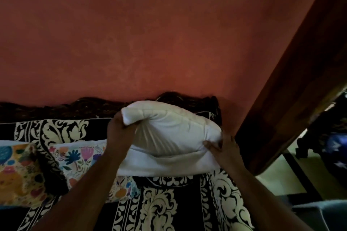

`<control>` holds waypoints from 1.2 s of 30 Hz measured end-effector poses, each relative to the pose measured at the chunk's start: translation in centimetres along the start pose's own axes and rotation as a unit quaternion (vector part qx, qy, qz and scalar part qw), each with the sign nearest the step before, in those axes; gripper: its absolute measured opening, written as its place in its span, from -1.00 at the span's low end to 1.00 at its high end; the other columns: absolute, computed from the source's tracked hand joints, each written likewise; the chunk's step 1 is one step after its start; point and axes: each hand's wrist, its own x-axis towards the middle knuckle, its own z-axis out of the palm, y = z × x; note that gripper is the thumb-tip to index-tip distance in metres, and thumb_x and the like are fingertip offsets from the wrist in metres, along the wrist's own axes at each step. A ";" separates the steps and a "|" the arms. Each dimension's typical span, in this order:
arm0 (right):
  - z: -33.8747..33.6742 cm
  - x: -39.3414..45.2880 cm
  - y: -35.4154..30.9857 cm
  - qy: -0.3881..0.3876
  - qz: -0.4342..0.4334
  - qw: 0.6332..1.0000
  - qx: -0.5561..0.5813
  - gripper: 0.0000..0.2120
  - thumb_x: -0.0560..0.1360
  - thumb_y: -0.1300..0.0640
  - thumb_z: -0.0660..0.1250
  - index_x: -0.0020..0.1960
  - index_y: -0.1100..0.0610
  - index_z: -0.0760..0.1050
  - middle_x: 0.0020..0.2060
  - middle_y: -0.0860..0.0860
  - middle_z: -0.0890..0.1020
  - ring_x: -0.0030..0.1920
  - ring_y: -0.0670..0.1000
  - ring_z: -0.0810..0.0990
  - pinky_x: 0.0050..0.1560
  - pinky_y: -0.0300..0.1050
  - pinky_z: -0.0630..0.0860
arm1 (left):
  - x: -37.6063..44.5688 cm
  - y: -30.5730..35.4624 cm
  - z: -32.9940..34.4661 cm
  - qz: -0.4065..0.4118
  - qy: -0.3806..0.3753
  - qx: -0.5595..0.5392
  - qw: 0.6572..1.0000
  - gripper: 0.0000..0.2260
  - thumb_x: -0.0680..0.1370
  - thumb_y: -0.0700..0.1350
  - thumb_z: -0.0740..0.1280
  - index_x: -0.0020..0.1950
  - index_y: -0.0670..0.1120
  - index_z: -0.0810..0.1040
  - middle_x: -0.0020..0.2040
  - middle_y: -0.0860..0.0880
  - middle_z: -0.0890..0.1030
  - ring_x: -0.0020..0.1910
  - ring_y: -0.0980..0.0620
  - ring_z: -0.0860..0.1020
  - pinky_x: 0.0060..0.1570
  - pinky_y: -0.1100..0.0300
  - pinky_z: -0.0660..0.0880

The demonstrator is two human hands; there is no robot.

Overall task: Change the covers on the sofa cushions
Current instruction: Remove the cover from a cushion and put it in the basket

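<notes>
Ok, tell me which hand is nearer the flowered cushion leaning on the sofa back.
Left. The left hand grips the bare white cushion just above the flowered cushion; the right hand grips the white cushion's far side.

Cushion (169, 133) above sofa (169, 202)

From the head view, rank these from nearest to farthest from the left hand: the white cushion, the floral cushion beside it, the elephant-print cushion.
1. White cushion, gripped by the left hand at its upper left corner.
2. Floral cushion, just left of that hand on the sofa.
3. Elephant-print cushion, at the far left edge.
</notes>
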 end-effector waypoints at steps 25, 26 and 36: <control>1.5 -2.0 -11.4 0.074 -0.229 0.957 0.160 -0.74 0.49 -0.06 0.49 0.04 0.10 0.63 -0.11 -0.06 0.67 -0.12 -0.13 0.60 -0.07 -0.31 0.50 | -3.0 1.6 3.3 0.216 -0.100 0.407 0.882 0.03 0.37 0.58 0.14 0.63 -0.05 0.04 0.61 -0.12 0.21 0.60 -0.15 0.13 0.51 -0.27 -0.14; 1.9 -2.4 -11.9 0.067 -0.250 0.953 0.158 -0.72 0.49 -0.07 0.47 0.06 0.11 0.63 -0.08 -0.05 0.68 -0.09 -0.08 0.63 -0.05 -0.19 0.56 | -3.1 1.8 4.3 0.171 -0.137 0.387 0.896 0.02 0.35 0.55 0.24 0.62 -0.02 0.07 0.58 -0.06 0.28 0.57 -0.10 0.23 0.53 -0.26 -0.02; -1.1 -0.8 -8.4 -0.073 -0.198 0.953 0.218 -0.59 0.44 -0.28 0.42 0.21 -0.13 0.62 0.10 -0.19 0.67 0.11 -0.25 0.61 0.07 -0.34 0.51 | -4.3 2.9 7.3 0.098 -0.024 0.244 0.964 -0.79 0.56 -0.05 0.43 0.14 -0.12 0.63 -0.06 -0.10 0.69 -0.04 -0.17 0.64 -0.12 0.19 0.29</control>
